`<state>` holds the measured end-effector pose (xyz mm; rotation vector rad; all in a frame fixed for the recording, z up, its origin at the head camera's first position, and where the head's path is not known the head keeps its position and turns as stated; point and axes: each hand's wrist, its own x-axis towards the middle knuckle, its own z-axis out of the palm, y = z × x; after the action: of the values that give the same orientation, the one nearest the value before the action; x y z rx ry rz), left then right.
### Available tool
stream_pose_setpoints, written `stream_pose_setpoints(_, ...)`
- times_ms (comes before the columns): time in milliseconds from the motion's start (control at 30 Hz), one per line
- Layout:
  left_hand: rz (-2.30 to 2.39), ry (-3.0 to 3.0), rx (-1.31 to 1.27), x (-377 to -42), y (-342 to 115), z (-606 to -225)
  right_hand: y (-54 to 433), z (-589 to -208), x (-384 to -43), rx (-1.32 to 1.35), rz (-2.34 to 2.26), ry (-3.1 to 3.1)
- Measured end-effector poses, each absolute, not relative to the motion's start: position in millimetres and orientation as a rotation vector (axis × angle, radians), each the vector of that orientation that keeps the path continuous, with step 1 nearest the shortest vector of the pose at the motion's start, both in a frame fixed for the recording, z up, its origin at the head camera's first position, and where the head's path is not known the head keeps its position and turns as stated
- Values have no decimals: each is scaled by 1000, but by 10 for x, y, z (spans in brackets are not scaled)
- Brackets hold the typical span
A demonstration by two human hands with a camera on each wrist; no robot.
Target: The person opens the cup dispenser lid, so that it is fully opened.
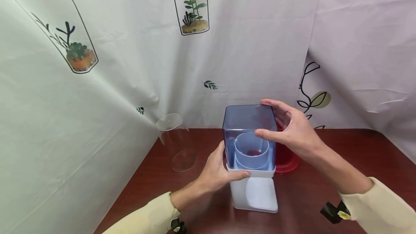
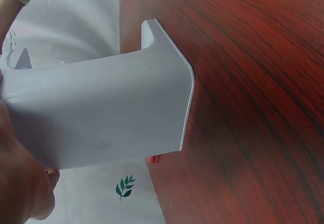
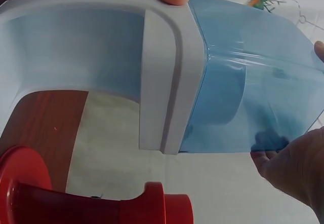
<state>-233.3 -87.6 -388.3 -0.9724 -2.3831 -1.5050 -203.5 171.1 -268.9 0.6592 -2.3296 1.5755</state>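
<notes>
In the head view, a see-through blue square container stands on a white dispenser base, with a round cup-like part showing inside it. My left hand grips the upper part of the base from the left, its thumb across the front just under the container. Around the upper right side of the container, my right hand holds on, thumb in front and fingers at the far side. The right wrist view shows the container meeting the white rim.
A red stand-like object sits behind and right of the dispenser, partly hidden. On the left stands a clear cylinder. Everything rests on a dark red-brown wooden table, backed by a white plant-printed curtain.
</notes>
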Motion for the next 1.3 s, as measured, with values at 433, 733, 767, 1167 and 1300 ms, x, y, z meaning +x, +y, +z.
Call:
stream_pose_setpoints(433, -1554, -2399, -991, -2329, -858, -3878, 1676, -2731, -1955, 704, 1483, -2245)
stream_pose_setpoints(733, -1522, -2384, -961, -2337, -859, -3861, 1674, -2692, -1967, 684, 1520, -2203)
stream_pose_setpoints(767, -1522, -2394, -952, -2333, -859, -3864, 1685, -2695, -1975, 672, 1538, -2205)
stream_pose_setpoints(1167, -1547, -2392, -955, -2325, -842, -3873, 1761, -2714, -2023, 653, 1856, -2093)
stream_pose_setpoints(1300, -1548, -2401, -949, -2315, -846, -3873, 1784, -2677, -2003, 661, 1858, -2072)
